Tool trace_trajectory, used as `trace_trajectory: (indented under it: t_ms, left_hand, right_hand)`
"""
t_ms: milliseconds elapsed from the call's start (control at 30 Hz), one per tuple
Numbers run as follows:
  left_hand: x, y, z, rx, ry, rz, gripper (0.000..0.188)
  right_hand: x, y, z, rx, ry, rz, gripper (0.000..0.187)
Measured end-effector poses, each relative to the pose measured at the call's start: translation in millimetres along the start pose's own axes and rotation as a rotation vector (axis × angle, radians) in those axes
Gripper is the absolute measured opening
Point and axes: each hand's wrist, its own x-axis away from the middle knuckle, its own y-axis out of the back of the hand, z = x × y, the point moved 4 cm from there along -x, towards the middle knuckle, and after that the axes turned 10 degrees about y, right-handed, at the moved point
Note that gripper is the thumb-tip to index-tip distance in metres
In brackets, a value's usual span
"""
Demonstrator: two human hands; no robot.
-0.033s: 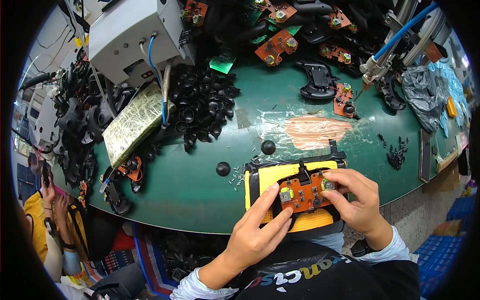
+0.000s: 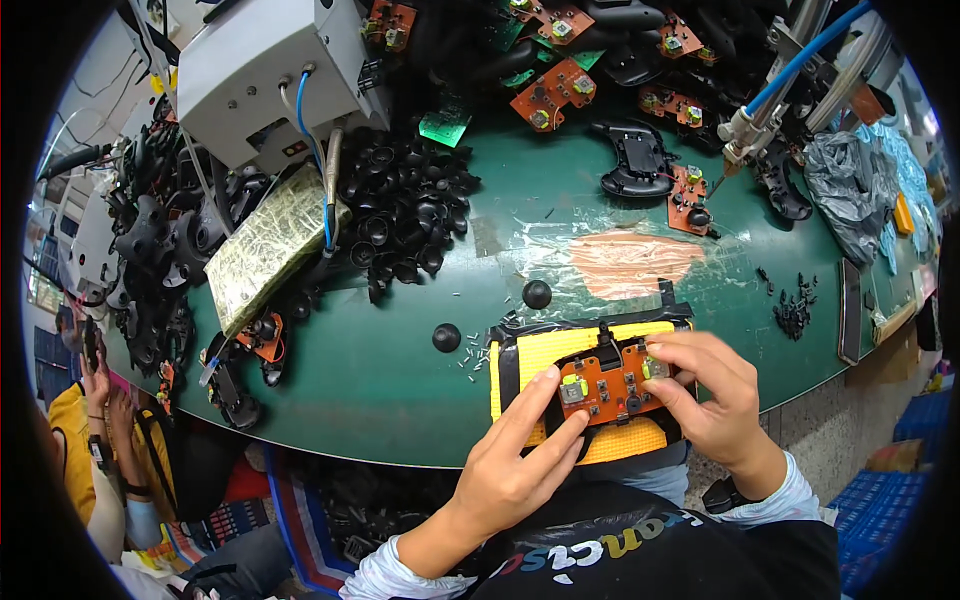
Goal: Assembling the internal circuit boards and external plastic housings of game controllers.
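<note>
An orange-brown circuit board (image 2: 610, 388) with two joysticks' green and grey bases lies in a black gamepad shell (image 2: 611, 354). Both rest on a yellow pad (image 2: 628, 440) edged with black tape, at the table's near edge. My left hand (image 2: 515, 455) grips the board's left end, its index finger along the upper corner and thumb below. With thumb and index finger, my right hand (image 2: 715, 395) pinches the right end around the right joystick base. Two black thumbstick caps (image 2: 446, 338) lie left of and beyond the pad.
A grey machine (image 2: 255, 85) stands at the far left, by a heap of black caps (image 2: 405, 215). More boards (image 2: 553, 95) and shells are piled at the back. A metal tool with a blue hose (image 2: 750, 135) hangs at the far right. Small black pieces (image 2: 795, 308) lie right.
My right index finger has shifted very slightly at the board's right end and is a little blurred. Board, shell and left hand are almost unchanged.
</note>
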Motion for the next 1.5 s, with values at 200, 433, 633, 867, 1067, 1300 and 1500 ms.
trace_trajectory:
  t_ms: [200,433,633,867,1067,1300,1500]
  left_hand:
    - [-2.1,-2.3,-6.2,-0.061,-0.060,0.004,0.037]
    - [-3.8,-2.5,-6.3,-0.117,-0.044,0.029,0.037]
    - [-3.7,-2.4,1.9,-0.043,-0.065,0.018,0.034]
    - [-11.6,0.6,-11.4,-0.210,-0.102,0.042,0.033]
    - [-10.1,-1.2,-12.1,-0.153,-0.078,0.056,0.033]
    - [-10.7,-2.9,-12.1,-0.138,-0.091,0.056,0.032]
    - [-10.9,-1.8,-10.0,-0.162,-0.096,0.055,0.035]
  right_hand:
    - [-3.1,5.9,-21.4,0.218,0.156,0.095,0.034]
    - [-4.6,5.3,-27.1,0.161,0.282,0.121,0.031]
    - [-8.3,4.9,-33.6,0.098,0.267,0.194,0.032]
    - [-8.6,4.6,-37.1,0.069,0.259,0.178,0.032]
    - [-7.9,-0.2,-16.1,0.163,0.563,0.231,0.023]
    - [-12.3,-0.4,-14.8,0.163,0.507,0.367,0.028]
    - [-20.8,41.6,-26.7,-0.056,0.201,0.116,0.031]
